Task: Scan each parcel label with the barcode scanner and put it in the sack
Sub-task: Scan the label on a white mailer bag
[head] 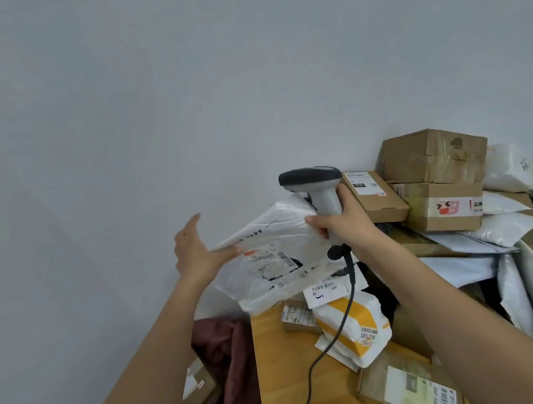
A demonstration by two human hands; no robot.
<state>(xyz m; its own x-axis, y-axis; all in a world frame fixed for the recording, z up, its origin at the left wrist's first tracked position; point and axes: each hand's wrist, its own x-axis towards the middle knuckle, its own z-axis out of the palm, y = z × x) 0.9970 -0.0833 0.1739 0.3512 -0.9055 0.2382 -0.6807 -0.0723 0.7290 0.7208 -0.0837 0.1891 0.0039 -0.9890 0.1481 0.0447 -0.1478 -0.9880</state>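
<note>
Head view: I've got the white poly parcel [273, 258] lifted over the table [271, 361] edge, label up so the scanner [317, 194] at 1 o'clock can read it. Right hand [343, 224] wraps the handle; left hand [195, 252] at 9 o'clock pinches the bag's edge, other fingers splayed.
</note>
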